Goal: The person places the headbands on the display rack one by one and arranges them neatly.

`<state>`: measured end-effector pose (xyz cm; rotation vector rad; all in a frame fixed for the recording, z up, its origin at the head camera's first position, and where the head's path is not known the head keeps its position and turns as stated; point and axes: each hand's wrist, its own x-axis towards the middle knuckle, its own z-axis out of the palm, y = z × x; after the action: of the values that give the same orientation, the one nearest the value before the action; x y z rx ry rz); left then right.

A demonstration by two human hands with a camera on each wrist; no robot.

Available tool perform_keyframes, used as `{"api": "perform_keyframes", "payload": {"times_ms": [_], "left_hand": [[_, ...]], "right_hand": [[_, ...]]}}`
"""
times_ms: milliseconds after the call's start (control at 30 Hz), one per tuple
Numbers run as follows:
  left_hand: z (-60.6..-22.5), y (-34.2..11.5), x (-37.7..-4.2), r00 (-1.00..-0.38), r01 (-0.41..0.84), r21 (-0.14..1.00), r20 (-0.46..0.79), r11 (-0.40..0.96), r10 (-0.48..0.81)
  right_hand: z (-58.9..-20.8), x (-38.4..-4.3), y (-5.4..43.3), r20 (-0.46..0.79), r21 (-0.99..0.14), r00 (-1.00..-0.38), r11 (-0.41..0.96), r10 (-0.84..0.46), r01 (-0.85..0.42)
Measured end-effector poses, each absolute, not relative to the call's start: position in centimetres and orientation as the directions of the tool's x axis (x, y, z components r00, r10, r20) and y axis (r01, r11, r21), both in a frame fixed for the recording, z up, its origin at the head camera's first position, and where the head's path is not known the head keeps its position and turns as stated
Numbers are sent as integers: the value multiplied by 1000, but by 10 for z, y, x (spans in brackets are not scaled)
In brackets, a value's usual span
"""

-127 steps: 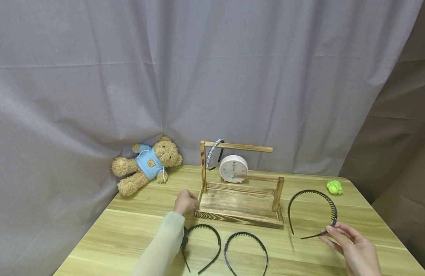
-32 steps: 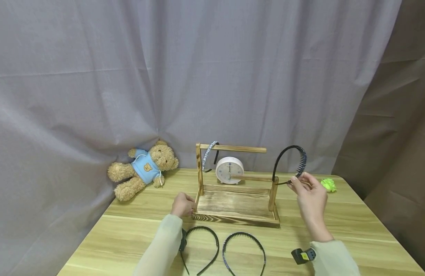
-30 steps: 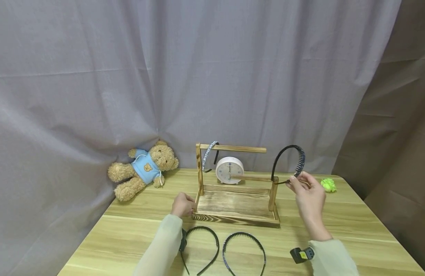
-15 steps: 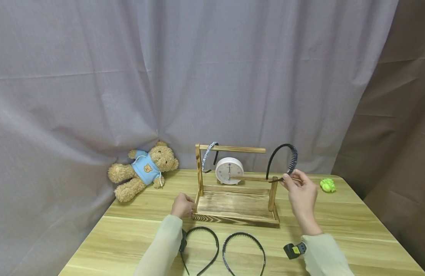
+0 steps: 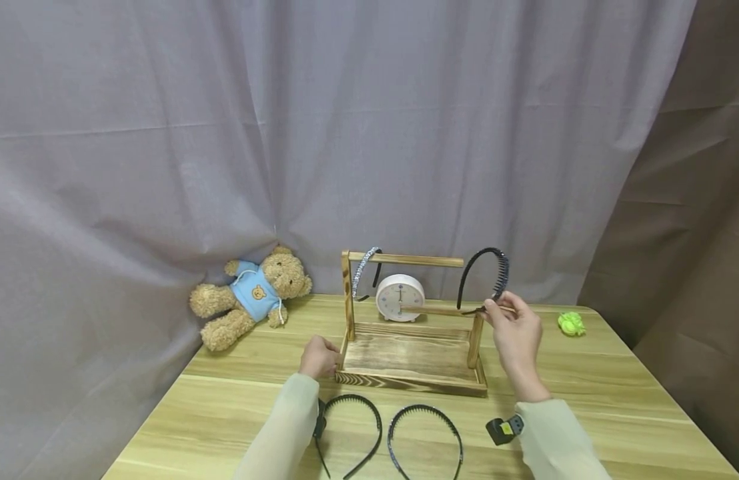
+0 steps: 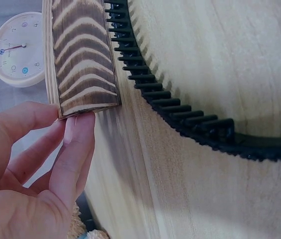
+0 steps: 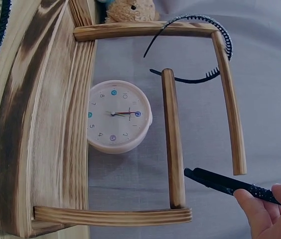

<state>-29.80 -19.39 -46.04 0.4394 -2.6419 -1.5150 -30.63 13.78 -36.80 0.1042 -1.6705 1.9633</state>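
Observation:
My left hand (image 5: 318,358) holds the left front corner of a wooden rack (image 5: 405,383), its fingertips on the end of the patterned tray edge (image 6: 85,64) in the left wrist view. With thumb and fingers my right hand (image 5: 516,333) pinches one leg of a black toothed headband (image 5: 504,270) with a glittery outer face. That headband is raised beside the free right end of the upper bar (image 5: 417,260), and its lower tips overlap the lower bar (image 5: 441,311). In the right wrist view the headband (image 7: 215,181) appears edge-on. A silvery headband (image 5: 360,270) hangs at the upper bar's left end.
Two dark headbands, a plain one (image 5: 378,427) and a glittery one (image 5: 393,433), lie in front of the rack. A round white clock (image 5: 399,287) stands behind it. A teddy bear (image 5: 258,293) lies back left; a bright green crumpled item (image 5: 571,324) lies back right.
My right hand has lifted the black headband from low on the right, up and left to the rack's bars, still drifting left over the last second. My left hand stays at the rack's corner.

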Motion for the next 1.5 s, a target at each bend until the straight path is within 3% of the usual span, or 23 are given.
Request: {"api": "perform_keyframes", "payload": {"times_ms": [1500], "left_hand": [[-457, -192, -296, -957, -216, 857, -92, 468, -273]], "right_hand": [[-368, -319, 98, 444, -894, -849, 84, 288, -440]]}}
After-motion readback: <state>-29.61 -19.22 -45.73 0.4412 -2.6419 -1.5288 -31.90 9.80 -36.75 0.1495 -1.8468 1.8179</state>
